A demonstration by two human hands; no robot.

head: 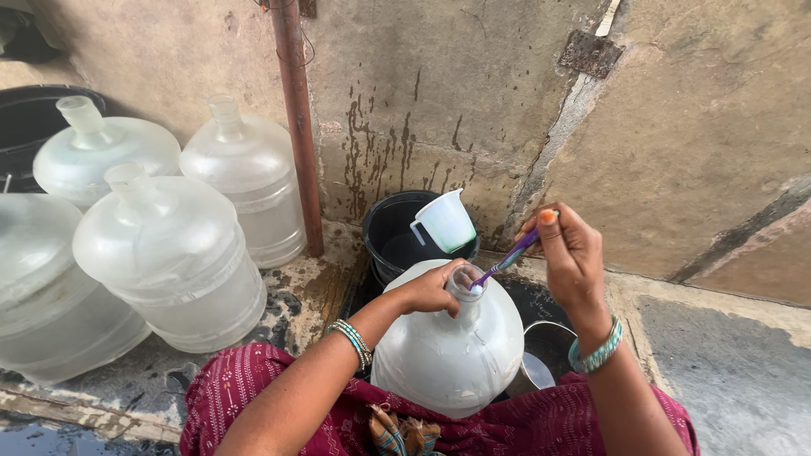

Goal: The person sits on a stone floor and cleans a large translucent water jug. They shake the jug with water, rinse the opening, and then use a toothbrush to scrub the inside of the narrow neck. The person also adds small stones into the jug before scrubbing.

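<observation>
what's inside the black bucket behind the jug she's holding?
A white plastic measuring jug sits in the black bucket, handle to the left, tilted against the rim. The bucket's interior below looks dark; any water cannot be made out. The big jug covers its near side.

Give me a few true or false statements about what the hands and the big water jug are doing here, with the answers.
1. The right hand holds a purple toothbrush. True.
2. The toothbrush head is at the mouth of the jug. True.
3. The left hand rests on the red pipe. False: it grips the jug's neck.
4. A white cup sits in the black bucket. True.
5. The jug being held is capped. False: its mouth is open.
6. Only one other jug stands nearby. False: several stand at the left.
</observation>
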